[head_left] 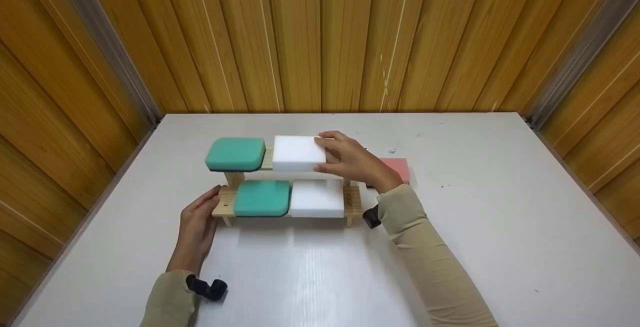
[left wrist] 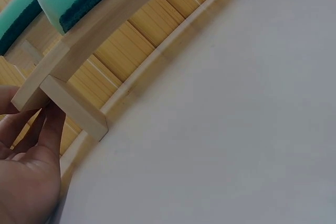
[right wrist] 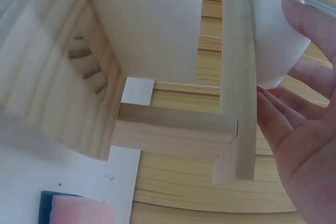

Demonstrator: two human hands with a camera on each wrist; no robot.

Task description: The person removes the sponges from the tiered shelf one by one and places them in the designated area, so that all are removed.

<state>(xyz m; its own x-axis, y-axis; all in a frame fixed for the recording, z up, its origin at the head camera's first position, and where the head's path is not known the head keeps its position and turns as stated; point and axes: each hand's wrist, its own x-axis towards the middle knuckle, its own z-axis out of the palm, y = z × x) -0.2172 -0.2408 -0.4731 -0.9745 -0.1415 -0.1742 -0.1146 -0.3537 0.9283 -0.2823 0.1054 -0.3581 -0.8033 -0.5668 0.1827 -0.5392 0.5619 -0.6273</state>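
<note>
Your right hand pinches the upper white block, likely light, squashy: hold sides gently; left hand grips rack.

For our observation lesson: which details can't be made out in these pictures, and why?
- Upper white rectangular block: head view, right end partly behind right hand.
- Pink rectangular sponge: head view, that hand's wrist covers part; right wrist view, bottom edge cuts it.
- Dark specks on white tabletop: head view, too small to identify.

Can't fully see pink sponge behind right wrist, nor rack and left hand, cropped in left wrist view.
</note>
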